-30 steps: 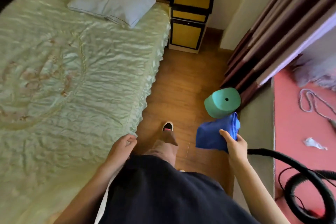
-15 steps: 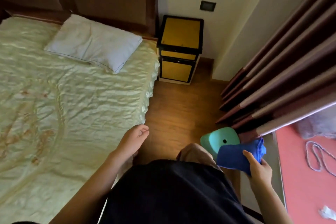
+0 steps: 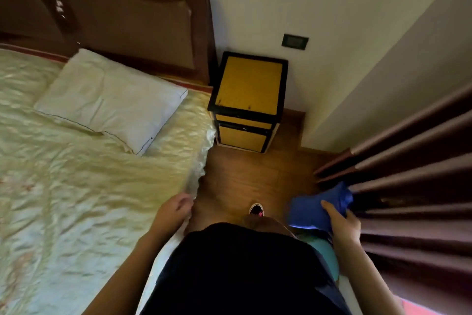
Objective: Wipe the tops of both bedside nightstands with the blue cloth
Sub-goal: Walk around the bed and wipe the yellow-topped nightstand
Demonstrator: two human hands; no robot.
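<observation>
Wiping not yet begun; nightstand (image 3: 249, 84) is well ahead.
The blue cloth (image 3: 316, 208) is pinched in the right hand (image 3: 341, 225) grip beside the curtain (image 3: 413, 174); left hand (image 3: 173, 212), loosely curled, holds nothing. Only one nightstand is seen.

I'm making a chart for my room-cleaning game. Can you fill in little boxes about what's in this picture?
cloth: blue cloth, held in right hand
left hand: empty, fingers loosely curled, by the bed edge
nightstand: yellow top, black frame, beside the bed, against the wall
nightstand top: bare, not yet touched by cloth
pillow: white, on bed
floor: wood
</observation>
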